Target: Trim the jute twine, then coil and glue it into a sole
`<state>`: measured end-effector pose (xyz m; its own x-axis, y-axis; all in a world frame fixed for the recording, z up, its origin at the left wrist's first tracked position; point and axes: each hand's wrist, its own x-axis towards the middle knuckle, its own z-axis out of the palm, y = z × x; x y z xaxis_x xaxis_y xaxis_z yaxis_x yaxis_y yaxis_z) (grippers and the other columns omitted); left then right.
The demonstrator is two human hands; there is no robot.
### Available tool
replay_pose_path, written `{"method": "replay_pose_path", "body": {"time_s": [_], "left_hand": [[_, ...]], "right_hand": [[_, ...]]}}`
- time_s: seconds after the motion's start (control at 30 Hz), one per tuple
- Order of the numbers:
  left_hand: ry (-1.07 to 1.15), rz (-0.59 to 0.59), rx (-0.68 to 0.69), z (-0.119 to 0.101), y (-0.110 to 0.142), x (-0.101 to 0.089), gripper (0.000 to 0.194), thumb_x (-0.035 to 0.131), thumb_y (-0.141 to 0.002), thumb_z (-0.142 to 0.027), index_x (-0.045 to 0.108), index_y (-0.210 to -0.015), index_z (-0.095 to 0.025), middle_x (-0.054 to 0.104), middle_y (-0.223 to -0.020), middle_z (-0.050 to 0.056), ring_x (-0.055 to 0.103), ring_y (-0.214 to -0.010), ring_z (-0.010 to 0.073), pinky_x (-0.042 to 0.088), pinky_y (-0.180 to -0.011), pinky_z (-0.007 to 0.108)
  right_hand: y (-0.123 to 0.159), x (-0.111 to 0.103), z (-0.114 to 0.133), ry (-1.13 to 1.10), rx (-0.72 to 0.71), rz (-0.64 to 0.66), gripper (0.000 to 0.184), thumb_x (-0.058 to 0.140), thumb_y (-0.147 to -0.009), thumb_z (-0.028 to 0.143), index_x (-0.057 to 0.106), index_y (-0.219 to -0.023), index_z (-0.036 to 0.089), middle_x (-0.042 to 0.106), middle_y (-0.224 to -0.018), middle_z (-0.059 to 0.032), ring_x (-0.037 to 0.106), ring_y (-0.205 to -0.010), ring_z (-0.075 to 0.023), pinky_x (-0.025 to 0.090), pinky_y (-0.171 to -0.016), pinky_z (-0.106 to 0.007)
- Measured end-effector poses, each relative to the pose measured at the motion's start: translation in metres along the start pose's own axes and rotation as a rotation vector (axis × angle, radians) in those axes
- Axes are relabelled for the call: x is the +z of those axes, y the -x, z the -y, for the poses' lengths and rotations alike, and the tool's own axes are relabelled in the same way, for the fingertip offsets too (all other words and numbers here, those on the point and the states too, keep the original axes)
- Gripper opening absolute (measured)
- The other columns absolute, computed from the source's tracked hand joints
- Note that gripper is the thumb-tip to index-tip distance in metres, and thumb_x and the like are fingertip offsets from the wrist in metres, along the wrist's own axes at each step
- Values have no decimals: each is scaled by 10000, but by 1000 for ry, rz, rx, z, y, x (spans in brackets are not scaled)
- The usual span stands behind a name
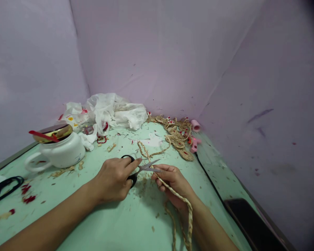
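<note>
My left hand [115, 178] grips a pair of scissors [143, 168] by its black handles, with the blades parted and pointing right. Between thumb and fingers, my right hand [172, 181] pinches a braided straw cord [179, 197]. The cord passes by the scissor blades; whether they touch it I cannot tell. One end of the cord loops away on the table beyond the hands, and the other hangs over my right wrist toward the front edge.
A white mug [64, 153] with a gold lid stands left. Crumpled white plastic bags [115, 111] lie at the back. Coiled braids [176, 134] with red-and-white beads sit near a pink glue gun [195, 144]. A dark phone-like slab [253, 223] lies at right. Scraps dot the green tabletop [112, 223].
</note>
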<state>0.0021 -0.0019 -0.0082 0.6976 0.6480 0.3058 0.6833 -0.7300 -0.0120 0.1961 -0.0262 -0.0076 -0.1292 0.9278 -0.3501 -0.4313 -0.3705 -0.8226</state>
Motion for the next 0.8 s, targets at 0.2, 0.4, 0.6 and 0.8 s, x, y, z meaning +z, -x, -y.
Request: {"method": "replay_pose_path", "body": {"time_s": [0.2,0.4,0.6,0.8], "left_hand": [[34,73,14,-2,-2,-5,537,439,-688,-167,405,-1224,-179,602,-861,57,573,-721,199,394,-579,304],[37,123,39,-2,-2,-9,476,445,-677,-171,454,-1153,-193,594,-836,51,560,-687,193,384,-571,297],[57,133,49,-1,-1,-8,499,434,-672,-156,438,-1169,-200,596,-830,46,560,-666,195,387,-560,298],[101,143,43,-1,-1,-6,507,421,-667,-112,428,-1165,-208,611,-822,41,565,-653,183,378,-546,276]], "right_hand": [[1,0,0,18,3,22,193,747,-522,206,670,-667,106,625,-478,-7,464,-338,-43,294,-316,-142],[2,0,0,18,7,29,203,755,-530,244,659,-648,111,625,-468,-7,463,-326,-45,296,-316,-143],[2,1,1,-3,4,28,169,736,-512,197,657,-634,111,617,-458,-8,460,-326,-49,285,-306,-145],[4,2,0,22,-4,31,156,729,-519,194,658,-633,114,621,-468,-4,461,-335,-47,296,-315,-144]]}}
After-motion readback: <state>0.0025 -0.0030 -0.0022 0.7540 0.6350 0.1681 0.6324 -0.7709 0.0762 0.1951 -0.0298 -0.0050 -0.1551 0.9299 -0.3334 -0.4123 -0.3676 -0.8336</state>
